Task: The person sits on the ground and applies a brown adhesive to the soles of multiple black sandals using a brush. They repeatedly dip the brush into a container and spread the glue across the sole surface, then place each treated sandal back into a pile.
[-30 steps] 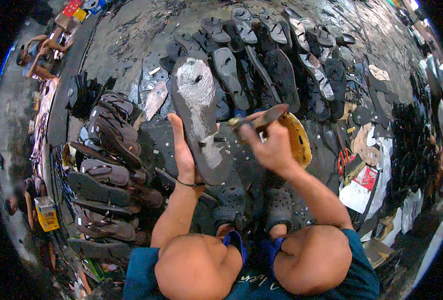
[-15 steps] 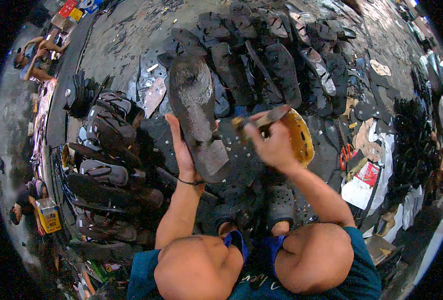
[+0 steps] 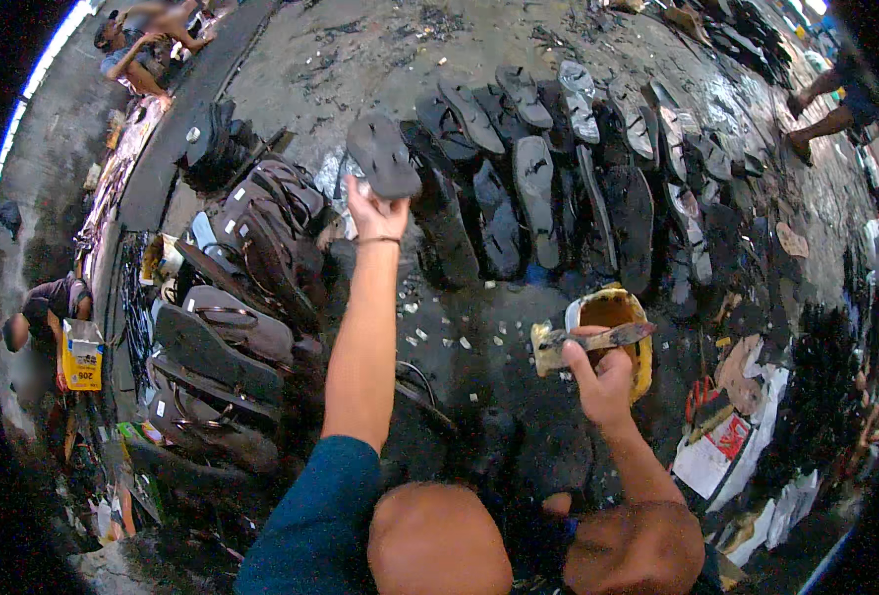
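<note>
Left hand: we are stretching our left hand (image 3: 375, 211) far forward, arm nearly straight, with the fingers closed around the near end of a dark sandal sole (image 3: 384, 156).
Sandal sole: we are holding it flat and raised above the ground, just left of the rows of dark soles (image 3: 519, 188) that are lying spread out on the wet concrete ground (image 3: 360, 50).
Right hand: we are keeping our right hand (image 3: 600, 382) close in, fingers wrapped tight around the handle of a worn brush (image 3: 588, 342).
Brush: it is lying roughly level in our grip, its tip pointing right across the mouth of the yellow pot (image 3: 613, 317).
Yellow pot: it is sitting on the ground just beyond our right hand, touching or nearly touching the brush; we cannot tell which.
To our left: finished strapped sandals (image 3: 251, 248) are piling up in a heap, well apart from the pot.
Between the hands: small pale scraps (image 3: 459, 332) are littering the ground.
Far left: another person (image 3: 38, 312) is crouching by a yellow box (image 3: 82, 355).
</note>
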